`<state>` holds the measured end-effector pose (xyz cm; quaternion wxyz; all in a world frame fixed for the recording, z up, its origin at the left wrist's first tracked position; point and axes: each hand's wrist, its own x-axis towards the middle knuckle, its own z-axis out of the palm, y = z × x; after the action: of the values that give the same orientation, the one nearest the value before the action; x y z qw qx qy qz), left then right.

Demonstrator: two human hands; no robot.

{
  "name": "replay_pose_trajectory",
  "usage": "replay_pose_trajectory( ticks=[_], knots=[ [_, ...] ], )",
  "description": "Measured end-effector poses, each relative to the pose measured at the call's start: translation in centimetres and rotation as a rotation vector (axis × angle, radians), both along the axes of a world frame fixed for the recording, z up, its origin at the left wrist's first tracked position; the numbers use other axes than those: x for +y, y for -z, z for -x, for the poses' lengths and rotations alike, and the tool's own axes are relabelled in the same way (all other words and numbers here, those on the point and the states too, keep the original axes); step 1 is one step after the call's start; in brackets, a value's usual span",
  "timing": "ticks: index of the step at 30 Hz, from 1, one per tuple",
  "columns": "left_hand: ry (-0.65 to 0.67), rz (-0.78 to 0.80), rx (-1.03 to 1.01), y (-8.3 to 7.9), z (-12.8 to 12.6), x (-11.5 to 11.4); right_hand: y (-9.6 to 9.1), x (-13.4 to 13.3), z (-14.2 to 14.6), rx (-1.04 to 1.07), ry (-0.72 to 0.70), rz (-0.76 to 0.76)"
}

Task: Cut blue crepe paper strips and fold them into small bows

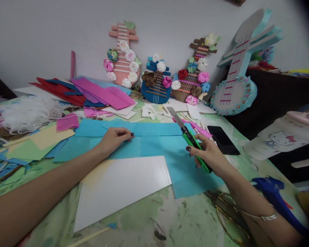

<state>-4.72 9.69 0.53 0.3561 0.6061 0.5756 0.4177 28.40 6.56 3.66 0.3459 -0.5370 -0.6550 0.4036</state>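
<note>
Head view: a green knife (pixel 192 140) is clamped in the right hand (pixel 208 156), blade out, held over the right part of the blue paper (pixel 157 145). The paper is pressed to the table (pixel 185 219) by the curled fingertips of the left hand (pixel 115 137), which grips nothing, well left of the blade. One white board (pixel 123 185) lies at the paper's near edge; one black phone (pixel 222 139) is seen just beyond the knife. Four flowered guitars (pixel 156 87) are propped at the wall (pixel 54 34).

paint-stained table (pixel 185 219) — bears blue paper (pixel 154 144), white card (pixel 123 185), black phone (pixel 222 139).
</note>
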Motion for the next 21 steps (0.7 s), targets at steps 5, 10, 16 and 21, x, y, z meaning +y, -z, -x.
replay_pose_trajectory(
  ticks=[5, 10, 16, 21],
  knots=[
    [0.055, 0.021, 0.093, -0.1, 0.2, 0.3, -0.6, 0.8, -2.3, -0.454, -0.051, -0.150],
    [0.120, 0.040, 0.225, -1.0, 0.1, 2.6, -0.9, 1.8, -3.7, -0.675, -0.148, -0.238],
    [0.233, -0.033, 0.409, -1.5, -2.7, 6.8, -0.4, 2.2, -4.0, -0.758, -0.173, -0.315],
    [0.316, 0.034, 0.544, -1.4, -4.4, 8.6, -0.3, 2.0, -3.8, -0.769, -0.165, -0.277]
  ],
)
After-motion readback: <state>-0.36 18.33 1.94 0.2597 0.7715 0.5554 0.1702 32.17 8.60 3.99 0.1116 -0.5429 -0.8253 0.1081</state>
